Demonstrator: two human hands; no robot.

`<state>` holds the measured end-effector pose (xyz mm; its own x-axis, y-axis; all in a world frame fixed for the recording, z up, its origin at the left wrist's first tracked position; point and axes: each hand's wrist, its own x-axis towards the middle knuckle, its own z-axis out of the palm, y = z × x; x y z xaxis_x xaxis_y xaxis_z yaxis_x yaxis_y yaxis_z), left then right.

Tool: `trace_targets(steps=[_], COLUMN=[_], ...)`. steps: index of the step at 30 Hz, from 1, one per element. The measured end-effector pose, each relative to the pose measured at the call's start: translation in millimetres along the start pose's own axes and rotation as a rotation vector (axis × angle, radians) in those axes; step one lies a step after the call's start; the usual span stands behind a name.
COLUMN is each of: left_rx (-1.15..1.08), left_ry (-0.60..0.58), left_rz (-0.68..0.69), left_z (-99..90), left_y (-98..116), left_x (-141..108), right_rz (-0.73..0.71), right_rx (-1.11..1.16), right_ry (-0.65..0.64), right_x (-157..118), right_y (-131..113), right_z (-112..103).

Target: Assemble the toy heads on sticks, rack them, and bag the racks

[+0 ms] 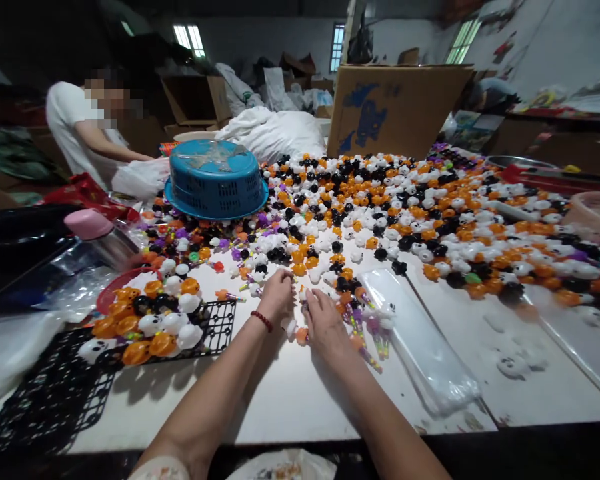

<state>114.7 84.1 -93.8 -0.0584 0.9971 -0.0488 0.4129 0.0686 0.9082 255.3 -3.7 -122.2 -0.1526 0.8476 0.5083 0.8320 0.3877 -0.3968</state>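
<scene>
My left hand (279, 293), with a red bead bracelet at the wrist, is closed at the near edge of the heap, its fingertips hidden by small pieces. Beside it my right hand (324, 319) lies low over the white table (290, 393), fingers extended and slightly curved. An orange piece (301, 335) and white pieces sit between the two hands. Right of my right hand are sticks with purple and yellow parts (375, 327). Beyond both hands spreads a large heap of orange, white and black pieces (360, 180).
A black grid (220, 327) carries round pieces at the left. Clear plastic bags (425, 347) lie at the right. Behind are an upturned blue basket (215, 180) and a cardboard box (395, 107). A pink-lidded bottle (87, 225) and a person (80, 127) are at the left.
</scene>
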Motion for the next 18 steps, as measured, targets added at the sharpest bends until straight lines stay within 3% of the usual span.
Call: trace_targets(steps=[5,9,14,18], left_rx=[0.142,0.219,0.245,0.185], left_ry=[0.047,-0.059,-0.197,-0.164], left_rz=[0.083,0.234,0.28,0.266], left_z=[-6.5,0.8,14.7,7.6], left_y=[1,6,6,7], left_x=[29,47,62,65], right_rz=[0.028,-0.006,-0.084,-0.062], right_rx=[-0.041,-0.035,-0.088,-0.161], right_ry=[0.002,-0.126,-0.385,-0.504], right_x=[5,16,34,49], right_y=[19,12,-22,-36], right_z=[-24,-35,-21,2])
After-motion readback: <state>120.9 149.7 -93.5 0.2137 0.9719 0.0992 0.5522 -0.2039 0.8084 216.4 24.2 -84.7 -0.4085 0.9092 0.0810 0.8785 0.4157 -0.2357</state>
